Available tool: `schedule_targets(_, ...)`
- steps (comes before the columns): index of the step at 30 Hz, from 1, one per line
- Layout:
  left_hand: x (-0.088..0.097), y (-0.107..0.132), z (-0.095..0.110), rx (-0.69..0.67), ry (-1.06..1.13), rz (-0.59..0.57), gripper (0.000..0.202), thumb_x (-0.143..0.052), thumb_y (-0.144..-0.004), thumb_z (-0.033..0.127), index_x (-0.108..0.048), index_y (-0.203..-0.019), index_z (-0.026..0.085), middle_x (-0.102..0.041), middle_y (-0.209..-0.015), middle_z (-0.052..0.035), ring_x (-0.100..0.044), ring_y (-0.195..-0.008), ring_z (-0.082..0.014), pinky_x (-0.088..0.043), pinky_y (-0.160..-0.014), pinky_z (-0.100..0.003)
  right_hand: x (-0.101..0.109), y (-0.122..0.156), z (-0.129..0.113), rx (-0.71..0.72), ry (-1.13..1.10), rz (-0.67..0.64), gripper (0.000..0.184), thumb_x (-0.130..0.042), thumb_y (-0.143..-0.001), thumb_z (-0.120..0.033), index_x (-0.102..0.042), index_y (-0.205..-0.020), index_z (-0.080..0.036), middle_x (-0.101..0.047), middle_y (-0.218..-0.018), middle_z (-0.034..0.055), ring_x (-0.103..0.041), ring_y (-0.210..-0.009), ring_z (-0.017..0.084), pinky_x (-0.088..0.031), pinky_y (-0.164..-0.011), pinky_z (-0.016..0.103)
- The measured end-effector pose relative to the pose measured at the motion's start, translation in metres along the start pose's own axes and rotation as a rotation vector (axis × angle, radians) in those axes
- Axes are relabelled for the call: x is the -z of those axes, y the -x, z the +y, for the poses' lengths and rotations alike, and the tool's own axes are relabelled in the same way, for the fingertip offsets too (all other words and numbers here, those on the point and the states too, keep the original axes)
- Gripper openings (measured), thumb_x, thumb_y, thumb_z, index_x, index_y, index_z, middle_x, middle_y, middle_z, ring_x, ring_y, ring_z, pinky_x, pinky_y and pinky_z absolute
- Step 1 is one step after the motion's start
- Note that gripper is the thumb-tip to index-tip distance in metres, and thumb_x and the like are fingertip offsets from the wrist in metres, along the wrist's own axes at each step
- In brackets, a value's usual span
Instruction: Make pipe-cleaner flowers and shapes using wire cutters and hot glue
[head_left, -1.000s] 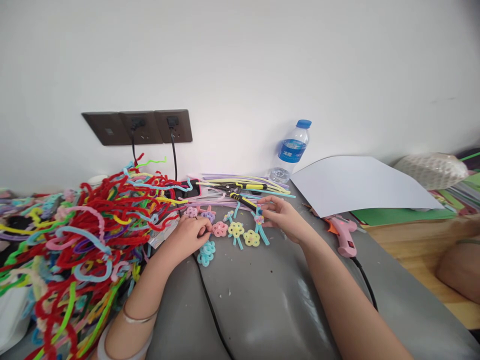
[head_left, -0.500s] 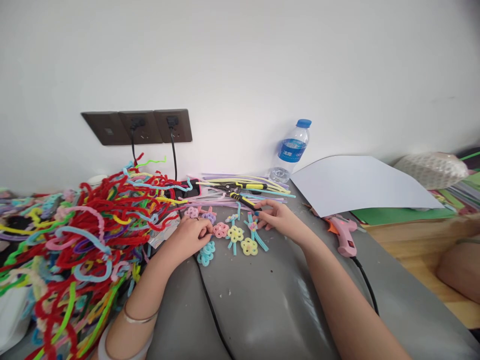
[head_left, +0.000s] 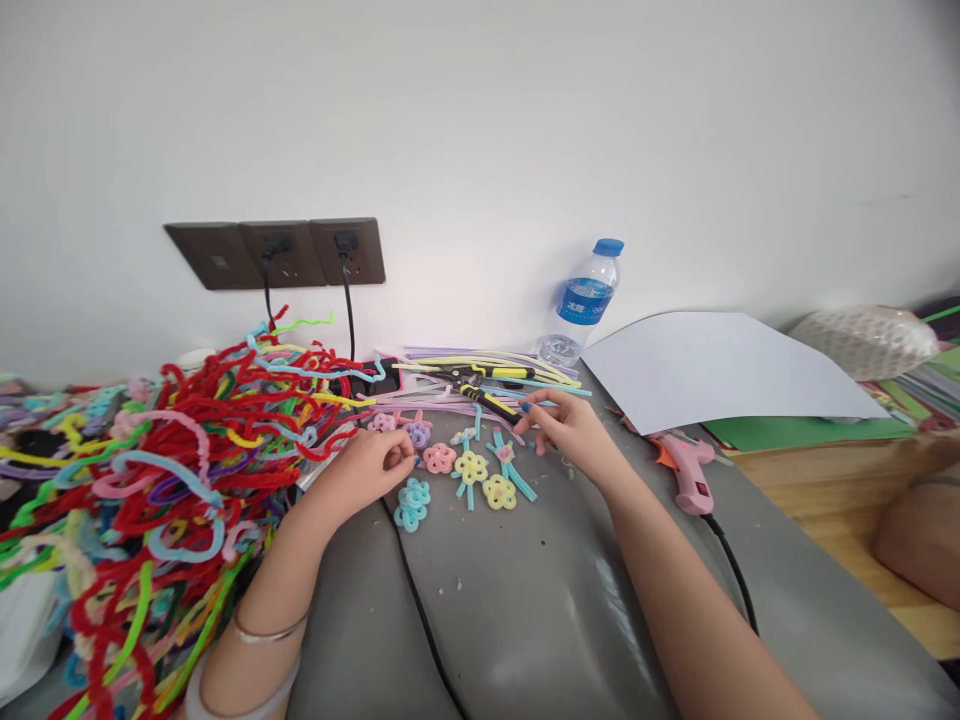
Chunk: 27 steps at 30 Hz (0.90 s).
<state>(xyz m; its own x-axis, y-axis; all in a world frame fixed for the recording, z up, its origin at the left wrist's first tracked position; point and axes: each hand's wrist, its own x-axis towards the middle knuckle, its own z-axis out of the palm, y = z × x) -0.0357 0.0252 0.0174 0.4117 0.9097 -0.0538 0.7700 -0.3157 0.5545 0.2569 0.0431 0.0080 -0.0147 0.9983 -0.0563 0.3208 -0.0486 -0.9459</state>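
My left hand is closed, fingers curled, its fingertips beside a pink pipe-cleaner flower; whether it grips anything is hidden. Just below it lies a twisted light-blue pipe-cleaner piece. My right hand hovers with fingers apart near the yellow-and-black handle of the pliers, nothing seen in it. Left of that hand is a blue-stemmed piece with a pink flower. Two yellow flowers, one with blue stems and one plain, sit between my hands. A purple flower is behind my left fingers.
A large heap of colourful pipe cleaners covers the left side. Straight pastel pipe cleaners lie along the wall by a water bottle. White paper and a pink glue gun are right. A black cable crosses the grey surface.
My right hand has lifted away from the blue-stemmed piece, moving slightly right and up, its fingers spreading. My left hand has drawn slightly left, showing more of the light-blue piece.
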Motion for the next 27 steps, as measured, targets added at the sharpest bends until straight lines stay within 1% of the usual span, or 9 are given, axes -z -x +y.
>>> schedule_targets(2, 0.002, 0.002, 0.0, 0.034, -0.002, -0.036, 0.019, -0.057, -0.085, 0.034, -0.059, -0.071, 0.02, -0.047, -0.058, 0.0054, -0.045, -0.057, -0.013, -0.03, -0.058, -0.025, 0.0, 0.0, 0.0, 0.038, -0.017, 0.035, 0.013, -0.057, -0.082, -0.03, -0.057, -0.088, -0.019, -0.073, -0.067, 0.0006, -0.049, -0.038, 0.008, -0.039, -0.044, 0.023)
schedule_targets(4, 0.004, 0.004, 0.001, 0.034, -0.049, -0.064, 0.021, -0.064, -0.08, 0.039, -0.061, -0.071, 0.02, -0.05, -0.061, 0.0054, -0.046, -0.06, -0.013, -0.032, -0.064, -0.026, 0.0, -0.001, -0.001, 0.065, -0.043, 0.064, 0.015, -0.057, -0.081, -0.034, -0.055, -0.085, -0.019, -0.07, -0.063, -0.0006, -0.046, -0.038, 0.008, -0.04, -0.045, 0.024)
schedule_targets(7, 0.004, 0.007, 0.005, 0.013, -0.138, -0.095, 0.024, -0.073, -0.073, 0.043, -0.063, -0.075, 0.021, -0.058, -0.068, 0.0044, -0.05, -0.068, -0.0152, -0.033, -0.076, -0.029, -0.001, -0.001, -0.003, 0.102, -0.082, 0.094, 0.021, -0.06, -0.08, -0.04, -0.055, -0.083, -0.02, -0.067, -0.06, -0.0007, -0.045, -0.04, 0.009, -0.041, -0.045, 0.024)
schedule_targets(10, 0.004, 0.01, 0.011, -0.014, -0.162, -0.152, 0.025, -0.075, -0.072, 0.043, -0.062, -0.079, 0.022, -0.063, -0.075, 0.0033, -0.052, -0.078, -0.0187, -0.032, -0.081, -0.031, -0.002, -0.001, -0.005, 0.138, -0.11, 0.119, 0.024, -0.062, -0.08, -0.043, -0.054, -0.083, -0.02, -0.065, -0.058, -0.0005, -0.046, -0.042, 0.01, -0.04, -0.045, 0.024)
schedule_targets(14, 0.004, 0.015, 0.019, -0.055, -0.14, -0.236, 0.019, -0.074, -0.073, 0.037, -0.063, -0.079, 0.022, -0.063, -0.077, 0.0025, -0.052, -0.082, -0.0198, -0.033, -0.081, -0.031, -0.002, -0.001, -0.005, 0.175, -0.129, 0.153, 0.025, -0.061, -0.08, -0.044, -0.055, -0.085, -0.02, -0.063, -0.056, -0.0012, -0.044, -0.043, 0.01, -0.038, -0.045, 0.024)
schedule_targets(18, 0.003, 0.018, 0.021, -0.053, -0.024, -0.265, 0.01, -0.069, -0.075, 0.028, -0.064, -0.082, 0.022, -0.06, -0.076, 0.0019, -0.054, -0.084, -0.0197, -0.037, -0.073, -0.027, -0.002, -0.002, -0.003, 0.205, -0.132, 0.181, 0.026, -0.06, -0.08, -0.045, -0.057, -0.086, -0.02, -0.061, -0.056, -0.0017, -0.043, -0.043, 0.01, -0.036, -0.044, 0.024)
schedule_targets(21, 0.003, 0.016, 0.018, -0.072, 0.118, -0.215, 0.007, -0.063, -0.078, 0.025, -0.062, -0.084, 0.021, -0.06, -0.08, 0.0018, -0.054, -0.08, -0.0175, -0.038, -0.07, -0.025, -0.002, -0.003, -0.002, 0.215, -0.129, 0.183, 0.024, -0.06, -0.081, -0.044, -0.056, -0.085, -0.02, -0.061, -0.057, -0.0018, -0.044, -0.044, 0.011, -0.037, -0.045, 0.024)
schedule_targets(24, 0.003, 0.012, 0.014, -0.064, 0.211, -0.069, 0.008, -0.06, -0.083, 0.028, -0.058, -0.086, 0.021, -0.06, -0.084, 0.0015, -0.054, -0.078, -0.016, -0.04, -0.071, -0.025, -0.003, -0.003, -0.001, 0.233, -0.112, 0.181, 0.024, -0.06, -0.082, -0.045, -0.057, -0.085, -0.021, -0.061, -0.059, -0.0013, -0.046, -0.046, 0.012, -0.038, -0.047, 0.026)
schedule_targets(27, 0.002, 0.007, 0.011, -0.026, 0.325, 0.06, 0.012, -0.059, -0.083, 0.03, -0.055, -0.089, 0.021, -0.056, -0.081, 0.0017, -0.052, -0.071, -0.0143, -0.04, -0.066, -0.025, -0.004, -0.003, -0.001, 0.254, -0.103, 0.184, 0.024, -0.06, -0.083, -0.045, -0.058, -0.086, -0.021, -0.061, -0.061, -0.0008, -0.049, -0.05, 0.013, -0.04, -0.049, 0.026)
